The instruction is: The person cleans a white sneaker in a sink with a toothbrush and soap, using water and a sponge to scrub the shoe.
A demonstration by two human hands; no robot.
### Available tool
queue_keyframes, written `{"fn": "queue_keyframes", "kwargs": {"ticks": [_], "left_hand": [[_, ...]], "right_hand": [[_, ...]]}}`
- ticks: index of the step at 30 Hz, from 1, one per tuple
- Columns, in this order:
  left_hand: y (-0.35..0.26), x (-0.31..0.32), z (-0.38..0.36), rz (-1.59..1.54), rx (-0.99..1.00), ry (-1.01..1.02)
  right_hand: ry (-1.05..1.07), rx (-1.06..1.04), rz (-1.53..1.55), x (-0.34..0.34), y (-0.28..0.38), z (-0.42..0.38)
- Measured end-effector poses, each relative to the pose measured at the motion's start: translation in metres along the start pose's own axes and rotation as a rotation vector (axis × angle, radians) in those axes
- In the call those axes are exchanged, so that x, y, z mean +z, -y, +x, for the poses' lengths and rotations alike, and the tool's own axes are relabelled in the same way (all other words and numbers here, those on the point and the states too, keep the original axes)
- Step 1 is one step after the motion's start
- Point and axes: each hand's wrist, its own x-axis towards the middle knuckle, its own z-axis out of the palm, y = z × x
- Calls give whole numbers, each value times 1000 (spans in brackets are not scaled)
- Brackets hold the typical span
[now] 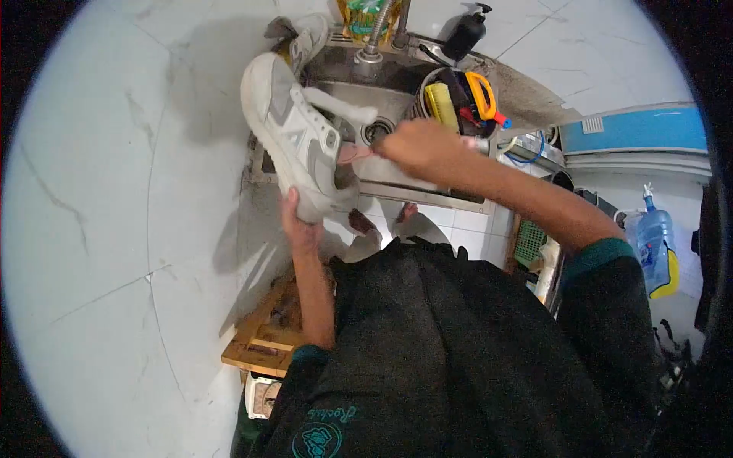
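A white-and-grey sneaker (pixel 294 133) is held tilted over the left side of the metal sink (pixel 397 103), its tongue sticking out to the right. My left hand (pixel 304 225) grips it at the heel end, thumb on the side. Closed in a fist, my right hand (pixel 424 149) holds a slim pink tool (pixel 353 153) whose far end reaches the shoe's opening; its working end is hidden, and I cannot tell its exact kind. Behind the held shoe, a second light sneaker (pixel 309 38) rests at the sink's back left corner.
Right of the drain, a bucket (pixel 421 95) contains a yellow brush (pixel 440 105) and an orange-handled tool (pixel 482 95). The faucet (pixel 369 55), a colourful pouch (pixel 368 17) and a black pump bottle (pixel 466 34) stand behind. A wooden stool (pixel 256 347) is below left; a blue water jug (pixel 653 229) is far right.
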Motion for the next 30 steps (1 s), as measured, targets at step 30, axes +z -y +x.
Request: {"fn": "queue_keyframes", "kwargs": {"ticks": [30], "left_hand": [[-1, 11, 9, 155, 180, -102]], "right_hand": [[162, -43, 643, -25, -33, -20]]}}
